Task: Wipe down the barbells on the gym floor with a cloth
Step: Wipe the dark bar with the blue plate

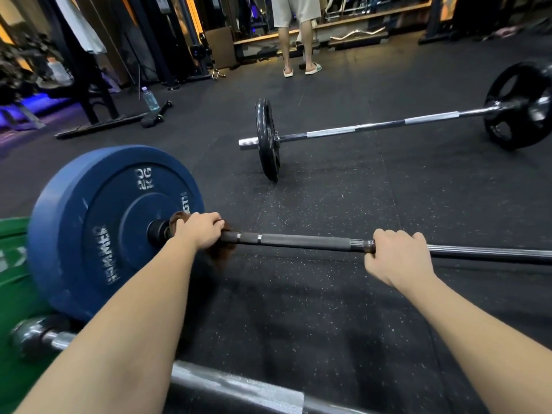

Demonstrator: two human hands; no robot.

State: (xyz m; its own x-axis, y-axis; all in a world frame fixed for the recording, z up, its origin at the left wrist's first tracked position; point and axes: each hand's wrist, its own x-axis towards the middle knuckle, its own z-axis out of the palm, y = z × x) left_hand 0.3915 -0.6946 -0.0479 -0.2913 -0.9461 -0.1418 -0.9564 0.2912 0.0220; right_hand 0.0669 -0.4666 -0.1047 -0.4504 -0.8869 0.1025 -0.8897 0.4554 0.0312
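Brown cloth (226, 250) sits bunched under the curled fingers (215, 225) of the left hand (198, 231). They clamp it round the near barbell (301, 242), just beside the collar of the blue plate (110, 228). Cloth edges are blurred, with a tuft showing behind the wrist and more hanging below the bar.

Right hand (397, 258) takes an overhand grip on the same bar, bare, fingers (388, 234) wrapped tight over the top, thumb side toward the knurled section. The hands are well apart, with a bare stretch of dark knurling between them. Both forearms reach in from the bottom of the frame.

The bar runs left to right, off the floor at plate height, and exits at the right edge. Blue plate stands upright on the speckled black rubber floor (328, 309), with a green plate (12, 264) behind it at far left.

Another steel bar (239, 386) lies closest to the camera, under the left forearm. A second barbell (382, 125) lies further out, chrome shaft with a black plate (267, 138) at each end.

Water bottle (150, 98) stands near a rack base. A person in sandals (298, 34) stands at the back.
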